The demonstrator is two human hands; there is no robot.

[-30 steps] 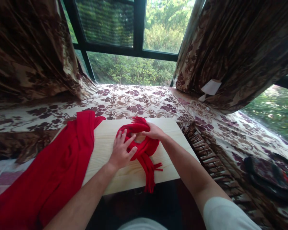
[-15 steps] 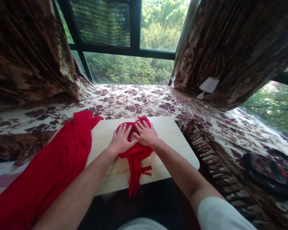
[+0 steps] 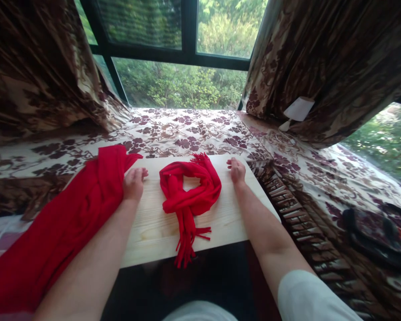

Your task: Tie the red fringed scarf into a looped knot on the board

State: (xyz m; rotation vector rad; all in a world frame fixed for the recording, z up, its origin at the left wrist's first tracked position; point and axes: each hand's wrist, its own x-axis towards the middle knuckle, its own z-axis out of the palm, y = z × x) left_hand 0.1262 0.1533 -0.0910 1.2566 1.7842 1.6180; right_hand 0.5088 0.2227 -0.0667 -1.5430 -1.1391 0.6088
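A red scarf point(image 3: 205, 189) with fringed ends lies on a pale wooden board point(image 3: 147, 227), looped into a ring. One fringed tail hangs toward me past the board's near edge; the other fringe shows at the far side. My left hand point(image 3: 134, 182) rests at the board's left side, holding nothing, its fingers loosely bent and apart from the scarf. Close against that hand lies a long piece of red cloth point(image 3: 83, 200), draped over the left edge. At the board's right side is my right hand point(image 3: 237, 171), empty, with fingers slightly curled and spread.
Behind the board stretches a ledge covered in floral cloth point(image 3: 183, 129), below a window point(image 3: 180, 84). A small white lamp point(image 3: 299, 109) stands at the back right by the curtain point(image 3: 307, 58). A dark bag point(image 3: 374, 236) lies on the right.
Both hands have lifted off the looped scarf and moved apart, left hand to the left, right hand to the right. The scarf stays in its ring shape, its opening now visible.
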